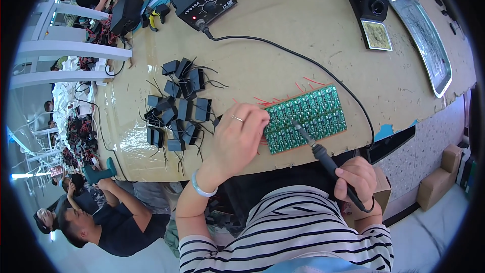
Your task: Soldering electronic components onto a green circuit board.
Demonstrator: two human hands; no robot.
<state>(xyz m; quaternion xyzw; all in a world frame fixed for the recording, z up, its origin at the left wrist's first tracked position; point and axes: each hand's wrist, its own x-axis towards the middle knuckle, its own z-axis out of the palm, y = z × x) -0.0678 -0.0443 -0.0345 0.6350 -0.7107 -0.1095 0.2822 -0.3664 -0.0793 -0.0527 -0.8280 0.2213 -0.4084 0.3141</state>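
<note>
- Green circuit board panel (pixel 307 117) lies near the table's near edge, right of a heap of small black components (pixel 177 106) with wire leads.
- How many joints are soldered cannot be read from here; the heap of black parts sits apart from the board, so much appears left to do.
- Left hand (pixel 240 134) rests palm-down on the board's left end, fingers curled loosely over its edge, pinning it; forearm reaches in from below.
- Right hand (pixel 357 178) grips the soldering iron (pixel 323 156) like a pen, fingers closed around its handle, tip angled far-left onto the board.
</note>
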